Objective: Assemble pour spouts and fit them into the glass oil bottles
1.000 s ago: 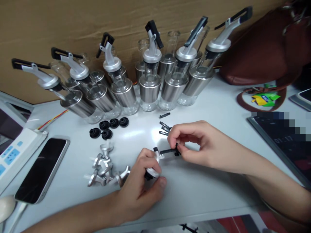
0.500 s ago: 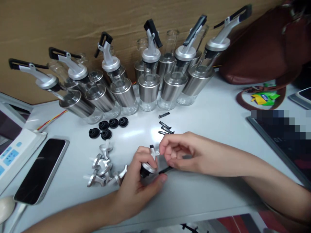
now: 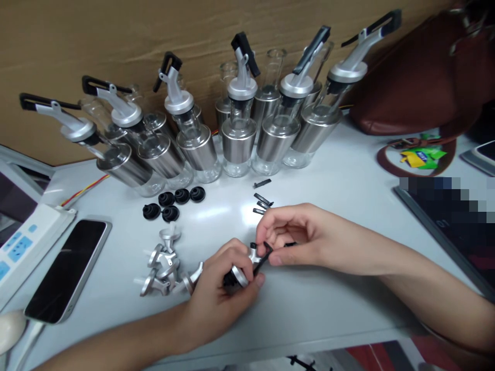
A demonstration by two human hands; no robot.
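My left hand (image 3: 218, 293) is wrapped round a silver bottle pourer (image 3: 240, 276), whose black rubber stopper faces down to the left. Pinched between the thumb and fingers of my right hand (image 3: 309, 239) is a black lever (image 3: 264, 258), held against the pourer's spout. Part of the lever and the joint with the spout are hidden by fingers. Loose silver pourer heads (image 3: 167, 268) lie in a heap left of my left hand. Beyond them sit several black rubber stoppers (image 3: 170, 213). Several small black levers (image 3: 263, 199) lie just past my right hand.
Glass-and-steel bottles (image 3: 238, 147), the front ones fitted with pourers, stand along the cardboard at the back. At the left are a phone (image 3: 67, 270) and a power strip (image 3: 36, 247). On the right lie a brown bag (image 3: 410, 82) and a dark tablet-like slab (image 3: 444, 232).
My right hand has brought the black lever up against the spout. The pourer in my left hand has tilted to the right, its spout now nearer my right fingers.
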